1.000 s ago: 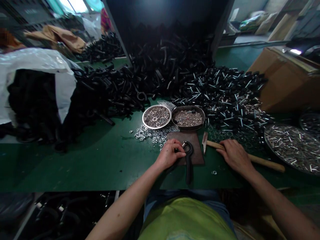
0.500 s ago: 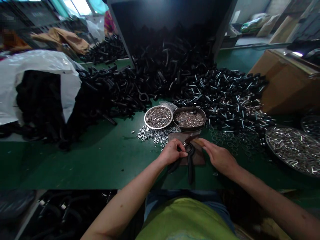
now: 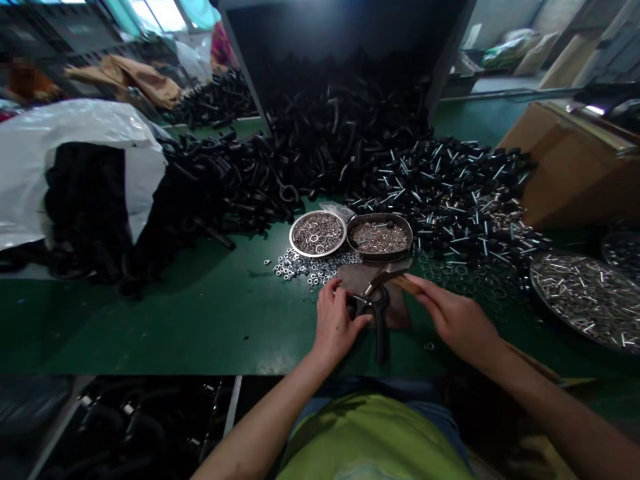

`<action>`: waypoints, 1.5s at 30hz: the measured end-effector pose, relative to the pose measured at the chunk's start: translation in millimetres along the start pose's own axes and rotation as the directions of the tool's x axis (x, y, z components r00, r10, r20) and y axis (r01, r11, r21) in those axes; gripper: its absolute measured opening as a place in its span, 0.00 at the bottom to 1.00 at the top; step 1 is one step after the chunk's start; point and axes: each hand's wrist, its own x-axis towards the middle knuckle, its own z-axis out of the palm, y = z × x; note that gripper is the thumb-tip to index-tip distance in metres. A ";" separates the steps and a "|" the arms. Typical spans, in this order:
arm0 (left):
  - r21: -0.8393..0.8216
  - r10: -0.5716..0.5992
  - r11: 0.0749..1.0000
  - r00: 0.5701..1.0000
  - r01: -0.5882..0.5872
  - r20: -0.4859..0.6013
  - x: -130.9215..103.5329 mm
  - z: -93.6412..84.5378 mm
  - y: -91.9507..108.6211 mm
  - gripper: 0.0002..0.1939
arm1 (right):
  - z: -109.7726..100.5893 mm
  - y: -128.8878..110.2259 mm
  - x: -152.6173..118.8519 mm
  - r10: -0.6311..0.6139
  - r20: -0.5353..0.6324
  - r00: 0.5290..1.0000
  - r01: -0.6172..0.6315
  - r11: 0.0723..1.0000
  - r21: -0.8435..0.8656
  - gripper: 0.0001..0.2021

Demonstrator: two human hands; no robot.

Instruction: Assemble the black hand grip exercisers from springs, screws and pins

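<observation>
My right hand (image 3: pixel 457 323) is wrapped round the wooden handle of a hammer (image 3: pixel 410 285). The hammer's dark head sits just above a small spring (image 3: pixel 369 289) on a black clamp (image 3: pixel 381 327). My left hand (image 3: pixel 334 323) grips the clamp from its left side, fingers on the far edge and thumb on the near edge. Part of the clamp is hidden behind these fingers. Under the clamp lies a flat brownish plate (image 3: pixel 399 313), and loose nuts (image 3: pixel 300 265) are scattered beyond my left hand.
A round metal bowl (image 3: pixel 318 253) and a dark oval tin (image 3: pixel 380 256) hold small metal parts. Black plastic parts (image 3: pixel 220 180) pile up behind. Black-headed screws (image 3: pixel 450 193) heap at right, by a cardboard box (image 3: pixel 575 167) and a large pin-filled tray (image 3: pixel 543 293).
My left hand has shifted slightly left and its fingers have spread more over the clamp. The hammer head has moved a little right and up, and more of the spring shows.
</observation>
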 end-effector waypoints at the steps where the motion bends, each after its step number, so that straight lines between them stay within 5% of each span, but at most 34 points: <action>1: 0.018 -0.008 1.000 1.000 0.008 -0.002 -6.8 -0.7 0.2 0.22 | -10.5 -5.9 -5.4 -0.014 -0.105 0.994 0.020 0.998 0.053 0.18; 3: 0.038 -0.041 0.999 0.997 0.039 0.071 -16.1 -1.3 0.1 0.16 | -22.0 -15.1 -16.2 0.009 -0.316 0.949 0.028 0.993 0.112 0.17; 5: 0.048 -0.076 0.996 0.985 0.069 0.152 -19.6 -0.9 -0.5 0.11 | -16.6 -17.4 -22.6 -0.031 -0.388 0.921 0.070 0.994 0.085 0.16; 7: 0.052 -0.090 0.995 0.981 0.082 0.174 -19.1 0.2 -1.1 0.08 | -0.9 -13.8 -22.1 -0.152 -0.217 0.964 0.156 0.988 0.005 0.16; 10: 0.050 -0.074 0.997 0.984 0.067 0.160 -16.6 1.6 -1.8 0.07 | 14.6 -7.6 -15.3 -0.107 0.062 0.992 0.111 0.991 -0.069 0.17; 15: 0.058 -0.072 0.996 0.985 0.064 0.159 -15.3 0.8 -1.6 0.07 | 11.5 -6.3 -17.7 -0.120 -0.169 0.978 0.108 0.991 -0.083 0.16; 19: 0.075 -0.091 0.994 0.978 0.078 0.189 -14.3 -2.1 -0.2 0.06 | 18.6 -2.1 -12.7 -0.124 0.097 0.987 0.138 0.978 -0.156 0.17; 24: 0.082 -0.102 0.993 0.972 0.087 0.212 -11.5 -2.6 0.4 0.06 | 22.6 5.0 6.2 -0.016 -0.122 0.992 0.006 0.997 -0.083 0.18; 30: 0.101 -0.125 0.990 0.964 0.104 0.234 -2.2 -8.3 1.6 0.06 | 45.7 32.6 7.9 -0.037 0.039 0.999 0.047 0.956 -0.291 0.19; 34: 0.141 -0.168 0.979 0.978 0.150 0.124 3.8 -45.1 -22.8 0.05 | 58.1 56.4 -7.1 -0.096 -0.166 0.981 0.008 0.886 -0.464 0.21; 39: 0.343 -0.368 0.858 0.923 0.383 -0.110 -9.5 -133.3 -94.9 0.07 | 74.4 93.2 -32.5 -0.189 -0.167 0.968 0.062 0.820 -0.569 0.22; 42: 0.515 -0.470 0.715 0.871 0.472 -0.145 -20.7 -177.1 -132.6 0.09 | 78.6 105.4 -35.9 -0.153 -0.190 0.970 0.029 0.845 -0.534 0.23; 45: 0.586 -0.451 0.670 0.877 0.456 -0.167 -11.1 -193.3 -148.2 0.13 | 75.3 104.8 -30.2 -0.108 -0.288 0.952 -0.012 0.923 -0.385 0.23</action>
